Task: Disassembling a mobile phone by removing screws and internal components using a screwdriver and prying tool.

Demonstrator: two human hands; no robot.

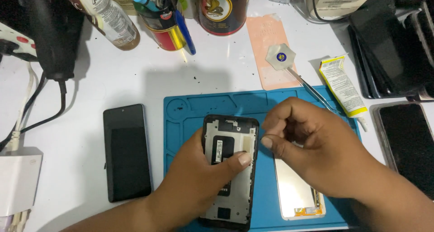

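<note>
Using the blue mat [190, 106] as the landmark: a dark phone [128, 153] lies screen-up just left of it, glass black and blank. Off its right edge sits another black screen [409, 146]. A yellow-and-white glue tube [342, 85] lies at its top right corner. Above it stand a white-labelled bottle [110, 16], a red-and-yellow can [163, 26] and a dark can with a round gold emblem [221, 8].

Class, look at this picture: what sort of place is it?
Probably a phone repair bench: an opened phone frame lies on a blue repair mat, with a glue tube and spare phone nearby.
</note>
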